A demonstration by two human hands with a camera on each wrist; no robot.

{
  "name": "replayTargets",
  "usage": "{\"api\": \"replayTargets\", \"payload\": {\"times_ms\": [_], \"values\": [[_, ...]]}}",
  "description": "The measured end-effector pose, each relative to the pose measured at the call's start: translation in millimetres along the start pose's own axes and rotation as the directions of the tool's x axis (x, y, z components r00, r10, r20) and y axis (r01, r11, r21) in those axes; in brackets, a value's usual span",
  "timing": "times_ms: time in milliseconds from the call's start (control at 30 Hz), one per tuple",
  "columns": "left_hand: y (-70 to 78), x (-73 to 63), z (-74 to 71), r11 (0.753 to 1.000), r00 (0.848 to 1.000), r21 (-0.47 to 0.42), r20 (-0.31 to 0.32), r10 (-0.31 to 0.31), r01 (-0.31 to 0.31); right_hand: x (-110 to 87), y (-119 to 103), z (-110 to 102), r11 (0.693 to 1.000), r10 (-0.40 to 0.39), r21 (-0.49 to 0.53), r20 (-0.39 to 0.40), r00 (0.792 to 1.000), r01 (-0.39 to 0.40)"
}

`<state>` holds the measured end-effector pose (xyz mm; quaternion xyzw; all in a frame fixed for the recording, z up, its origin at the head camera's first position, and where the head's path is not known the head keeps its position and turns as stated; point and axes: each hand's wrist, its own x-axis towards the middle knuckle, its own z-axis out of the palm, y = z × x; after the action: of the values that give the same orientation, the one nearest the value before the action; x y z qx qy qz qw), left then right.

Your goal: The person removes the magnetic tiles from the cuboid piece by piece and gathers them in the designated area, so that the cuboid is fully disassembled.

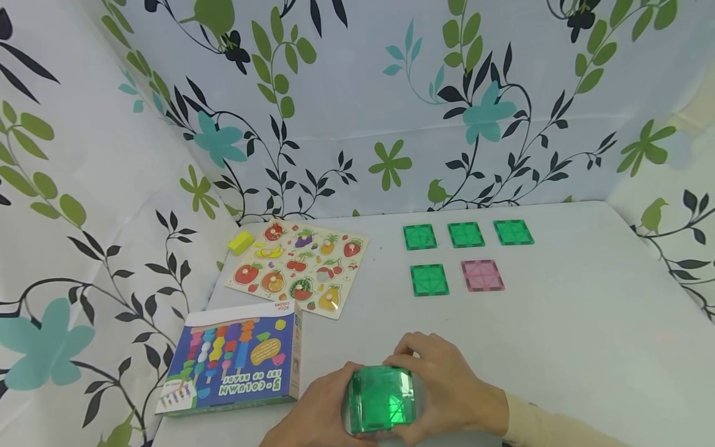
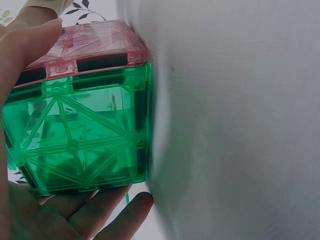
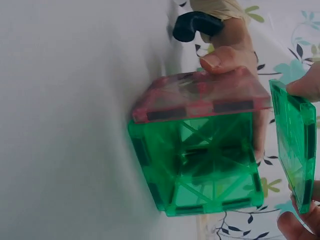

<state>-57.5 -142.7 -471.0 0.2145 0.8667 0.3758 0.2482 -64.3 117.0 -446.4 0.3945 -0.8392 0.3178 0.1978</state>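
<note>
Tile (image 3: pixel 296 145) btwn R fingers (image 3: pixel 294 227), box (image 2: pixel 80 135) in L fingers (image 2: pixel 126 215)

White table (image 1: pixel 558 347) before leaf-patterned cloth (image 1: pixel 346 105)

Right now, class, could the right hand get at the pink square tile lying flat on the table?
Probably not at once: the right hand pinches a green square tile that it would likely need to release first. Beyond that, nothing visible blocks the way to the pink square tile.
</note>
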Motion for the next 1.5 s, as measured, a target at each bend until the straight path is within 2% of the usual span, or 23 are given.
{"api": "replayTargets", "payload": {"times_ms": [133, 300, 467, 600, 667, 733, 833, 900, 967, 1100, 1233, 1367, 1500], "values": [[0.4, 0.2, 0.4, 1.0, 1.0, 0.024, -0.007, -0.004, 0.005, -1.7, 8, -15, 0.998, 0.059, 0.018, -0.003, 0.998, -0.059], [1.8, 2.1, -1.3, 0.999, 0.999, 0.008, 0.019, -0.043, 0.043, -6.9, 33, -45, 0.982, 0.186, -0.019, 0.013, 0.982, -0.186], [3.2, 2.4, -2.6, 0.998, 0.998, -0.006, 0.032, -0.06, 0.06, -16.8, 75, -83, 0.96, 0.254, -0.105, -0.054, 0.966, -0.258], [3.7, 2.2, -2.7, 0.998, 0.997, -0.003, 0.032, -0.064, 0.064, -28.7, 117, -114, 0.925, 0.321, -0.179, -0.106, 0.941, -0.336], [3.7, 1.8, -2.8, 0.998, 0.997, 0.0, 0.032, -0.066, 0.066, -36.0, 138, -129, 0.895, 0.373, -0.219, -0.116, 0.921, -0.39], [3.8, 1.8, -2.9, 0.998, 0.997, 0.0, 0.031, -0.068, 0.068, -44.2, 158, -142, 0.851, 0.441, -0.267, -0.105, 0.892, -0.452], [3.7, 1.6, -2.9, 0.998, 0.997, 0.002, 0.033, -0.067, 0.067, -57.7, 188, -157, 0.782, 0.546, -0.335, -0.041, 0.837, -0.526], [3.3, 1.7, -2.5, 0.998, 0.998, -0.006, 0.032, -0.059, 0.06, -66.6, 207, -164, 0.746, 0.604, -0.363, 0.016, 0.797, -0.558], [2.8, 1.7, -2.1, 0.999, 0.998, -0.008, 0.028, -0.049, 0.05, -74.6, 224, -169, 0.722, 0.645, -0.382, 0.07, 0.761, -0.577], [2.3, 1.9, -1.6, 0.998, 0.998, -0.029, 0.031, -0.057, 0.057, -86.3, 249, -172, 0.702, 0.684, -0.386, 0.136, 0.716, -0.598], [2.8, 1.9, -1.9, 0.997, 0.997, -0.029, 0.036, -0.064, 0.065, -90.6, 259, -171, 0.71, 0.678, -0.397, 0.164, 0.717, -0.581], [3.1, 1.8, -2.2, 0.998, 0.998, -0.006, 0.03, -0.057, 0.058, -89.4, 264, -170, 0.728, 0.656, -0.422, 0.2, 0.728, -0.54], [3.0, 1.0, -2.0, 0.998, 0.998, -0.009, 0.026, -0.06, 0.061, -86.4, 268, -168, 0.74, 0.64, -0.453, 0.25, 0.727, -0.496]]}}
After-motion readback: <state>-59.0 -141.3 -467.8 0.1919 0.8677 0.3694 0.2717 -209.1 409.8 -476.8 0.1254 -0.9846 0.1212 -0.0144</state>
